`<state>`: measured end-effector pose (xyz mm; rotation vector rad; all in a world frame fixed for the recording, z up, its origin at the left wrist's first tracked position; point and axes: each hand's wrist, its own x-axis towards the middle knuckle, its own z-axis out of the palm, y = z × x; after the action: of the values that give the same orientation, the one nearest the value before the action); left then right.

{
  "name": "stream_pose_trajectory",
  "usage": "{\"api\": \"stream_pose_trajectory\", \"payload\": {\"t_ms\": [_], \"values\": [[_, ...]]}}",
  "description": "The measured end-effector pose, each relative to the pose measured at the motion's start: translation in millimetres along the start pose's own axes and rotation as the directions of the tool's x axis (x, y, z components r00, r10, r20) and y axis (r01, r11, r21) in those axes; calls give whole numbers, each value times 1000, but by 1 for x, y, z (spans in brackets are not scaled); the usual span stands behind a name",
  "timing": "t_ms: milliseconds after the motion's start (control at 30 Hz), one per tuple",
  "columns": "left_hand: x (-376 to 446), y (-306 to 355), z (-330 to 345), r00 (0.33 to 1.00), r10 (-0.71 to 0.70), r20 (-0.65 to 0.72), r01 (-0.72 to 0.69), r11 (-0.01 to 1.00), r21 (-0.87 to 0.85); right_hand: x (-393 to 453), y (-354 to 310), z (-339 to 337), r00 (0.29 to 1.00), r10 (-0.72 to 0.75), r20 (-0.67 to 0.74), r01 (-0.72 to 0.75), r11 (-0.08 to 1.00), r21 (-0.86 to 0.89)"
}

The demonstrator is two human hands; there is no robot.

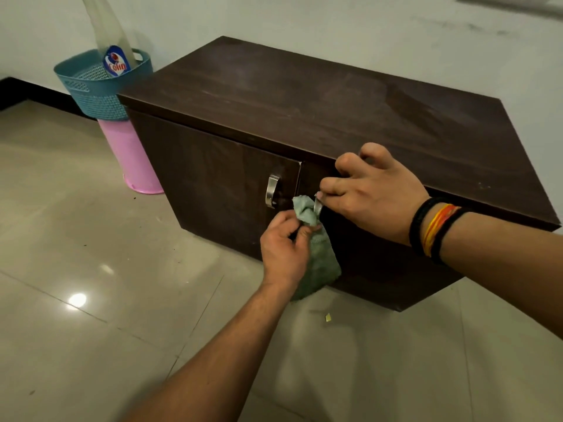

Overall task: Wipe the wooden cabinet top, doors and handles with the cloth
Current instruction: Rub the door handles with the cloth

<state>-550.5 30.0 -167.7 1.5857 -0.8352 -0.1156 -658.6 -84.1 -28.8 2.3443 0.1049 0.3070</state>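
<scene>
Head view: dark wooden cabinet [304, 95] fills the centre and right of the frame. Right hand [374, 193] grips the top edge of the right door, fingers curled. Left hand [285, 248], lower centre, clutches the green cloth [316, 254] bunched against the right door's handle [317, 205].

— The right door's handle [317, 205]?
— Mostly covered by the cloth [316, 254] and the right hand [370, 196]; only a sliver of metal shows.
— The spray bottle [111, 41]?
— Its top runs off the upper edge, and the basket [100, 92] hides its base
</scene>
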Motion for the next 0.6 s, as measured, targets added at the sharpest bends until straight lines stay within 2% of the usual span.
{"api": "stream_pose_trajectory", "payload": {"t_ms": [133,267,400,600], "values": [[1,0,1,1000,-6,-6,6,1000,-9,1,-1,-2,1000,14,21,-15,1000,21],[9,18,3,997,2,-78,-6,999,-52,4,2,-2,999,-32,18,30,997,70],[7,9,1,1000,-7,2,8,999,-50,5,3,-1,999,-46,-6,46,996,77],[3,-3,-6,997,32,76,-38,997,74,6,1,-7,1000,-24,4,23,994,110]]}}
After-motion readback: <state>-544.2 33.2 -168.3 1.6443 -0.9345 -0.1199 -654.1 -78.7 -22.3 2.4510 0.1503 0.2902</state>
